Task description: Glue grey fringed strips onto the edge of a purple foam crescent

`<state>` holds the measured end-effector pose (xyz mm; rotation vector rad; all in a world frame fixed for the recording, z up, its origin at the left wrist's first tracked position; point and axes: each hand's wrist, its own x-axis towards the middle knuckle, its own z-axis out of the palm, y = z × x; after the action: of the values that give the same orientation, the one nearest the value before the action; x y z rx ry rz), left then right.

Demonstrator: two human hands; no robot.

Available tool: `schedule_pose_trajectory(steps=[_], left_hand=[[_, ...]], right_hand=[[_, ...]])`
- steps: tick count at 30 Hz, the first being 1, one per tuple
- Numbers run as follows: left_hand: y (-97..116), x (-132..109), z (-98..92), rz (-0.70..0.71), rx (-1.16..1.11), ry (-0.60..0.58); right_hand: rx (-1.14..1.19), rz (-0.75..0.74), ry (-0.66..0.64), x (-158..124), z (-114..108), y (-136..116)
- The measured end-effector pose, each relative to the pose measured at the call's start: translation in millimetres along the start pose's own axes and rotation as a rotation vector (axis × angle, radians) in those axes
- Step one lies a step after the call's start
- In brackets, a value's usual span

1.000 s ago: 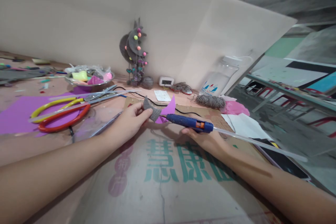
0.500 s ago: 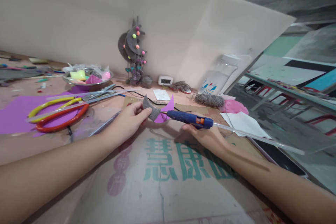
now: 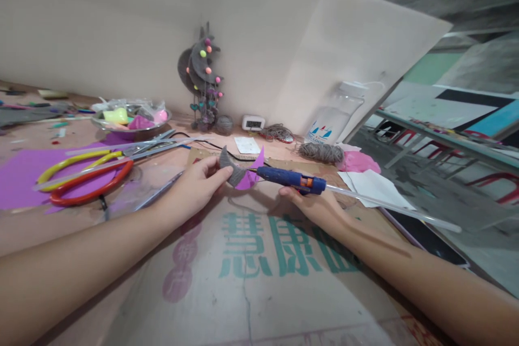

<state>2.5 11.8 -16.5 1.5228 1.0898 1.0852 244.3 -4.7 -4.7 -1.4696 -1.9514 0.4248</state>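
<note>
A small purple crescent [image 3: 246, 181], its left part wrapped in grey yarn [image 3: 232, 170], is pinched between the thumb and fingers of my left hand [image 3: 208, 175]. My right hand [image 3: 310, 203] grips a blue hot glue gun [image 3: 287, 179] from below. The gun's metal tip points left and meets the crescent near the edge of the wrapped yarn; whether it touches is hard to tell. A long clear glue stick [image 3: 389, 208] sticks out of the gun's back end. Loose yarn trails beneath the crescent.
Scissors [image 3: 87, 173] with red and yellow handles lie on purple sheets at left. Behind them stands a metal bowl [image 3: 133, 130] of bright pieces. A grey moon decoration [image 3: 200, 67] hangs on the wall. At right are a yarn skein [image 3: 321, 153], a clear bottle [image 3: 334, 113] and a phone-like slab [image 3: 424, 238].
The whole view has shifted slightly. My hands, the crescent and the glue gun keep nearly the same positions relative to each other.
</note>
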Motion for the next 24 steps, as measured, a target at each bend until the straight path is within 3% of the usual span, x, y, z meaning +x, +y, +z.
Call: schedule_pose_trajectory(steps=[5, 8, 12, 15, 20, 24], left_hand=[[-0.9, -0.3, -0.5, 0.006, 0.032, -0.004], [-3.9, 1.1, -0.8, -0.021, 0.007, -0.011], [-7.7, 3.3, -0.3, -0.024, -0.139, -0.045], [-9.2, 4.8, 0.1, -0.023, -0.162, -0.047], [-12.7, 6.9, -0.4, -0.019, -0.101, -0.038], [-15.1, 8.0, -0.2, -0.014, -0.102, -0.035]], right_hand=[[0.008, 0.076, 0.001, 1.2, -7.6, -2.1], [0.022, 0.036, 0.033, 2.2, -20.4, -10.1], [0.332, -0.099, 0.146, 9.5, -36.8, -17.0], [0.454, -0.079, 0.15, 20.0, -43.4, -16.5], [0.193, 0.159, 0.197, 53.0, -44.7, -5.8], [-0.024, 0.141, 0.097, 94.8, -36.0, 6.6]])
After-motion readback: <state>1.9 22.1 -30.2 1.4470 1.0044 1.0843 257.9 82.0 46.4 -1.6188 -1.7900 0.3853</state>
